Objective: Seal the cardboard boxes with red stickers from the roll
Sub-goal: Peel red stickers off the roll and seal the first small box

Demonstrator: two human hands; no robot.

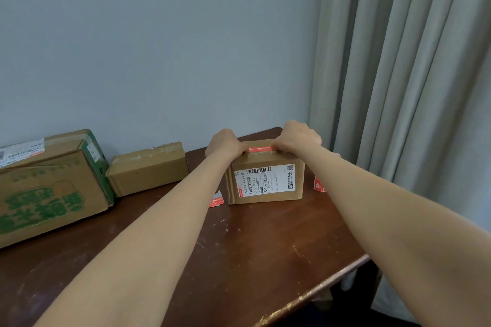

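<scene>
The small brown cardboard box (265, 183) with a white shipping label stands near the bench's far right corner, and a long red sticker (259, 148) lies across its top, its long axis running left to right, parallel to the bench's far edge. The left hand (224, 143) covers the sticker's left end and the right hand (299, 137) its right end, so neither is nearer. Each grip is closed over the top of the box, knuckles up and fingertips out of sight. The next move is probably to smooth the strip flat. A loose red-and-white sticker scrap (215, 202) lies just left of the box. To the right, a red-and-white piece (318, 184), possibly the roll, shows behind the forearm. The dark, scratched wooden bench (252, 260) also carries a plain brown carton (148, 167) and a large green-printed carton (47, 188) along its far left edge, against a pale blue-grey wall (159, 48). Grey pleated curtains (411, 74) hang at the right.
</scene>
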